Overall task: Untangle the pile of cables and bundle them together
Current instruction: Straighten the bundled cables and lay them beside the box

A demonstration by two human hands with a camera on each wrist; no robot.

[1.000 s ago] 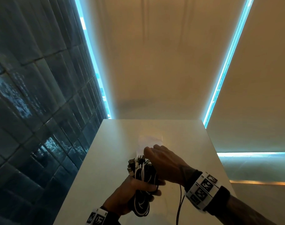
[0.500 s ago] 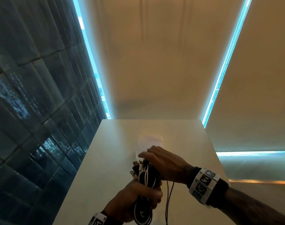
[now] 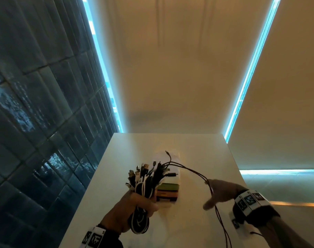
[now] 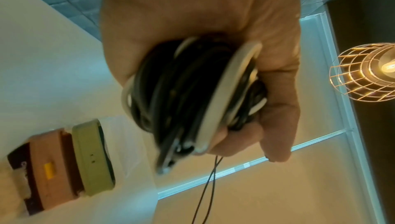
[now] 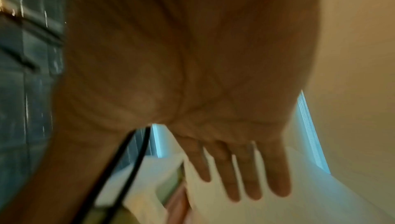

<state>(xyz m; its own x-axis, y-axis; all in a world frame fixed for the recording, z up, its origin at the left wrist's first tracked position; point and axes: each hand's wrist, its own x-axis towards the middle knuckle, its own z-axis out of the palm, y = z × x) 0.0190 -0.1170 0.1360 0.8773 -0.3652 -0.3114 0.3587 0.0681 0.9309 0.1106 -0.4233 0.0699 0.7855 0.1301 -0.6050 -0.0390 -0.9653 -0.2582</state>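
Head view: left hand (image 3: 132, 208) grips cables (image 3: 143, 183).

Stack of coloured flat boxes (image 3: 167, 191) blocks white tabletop (image 3: 197, 222) centre; thin black cable strands (image 3: 193, 169) cross right side; far end bare.

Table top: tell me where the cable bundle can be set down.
Bare table lies along the far edge beyond the stacked boxes, and on the strip left of the left hand beside the tiled wall. The near right is crowded: the right hand draws thin black cables across it.
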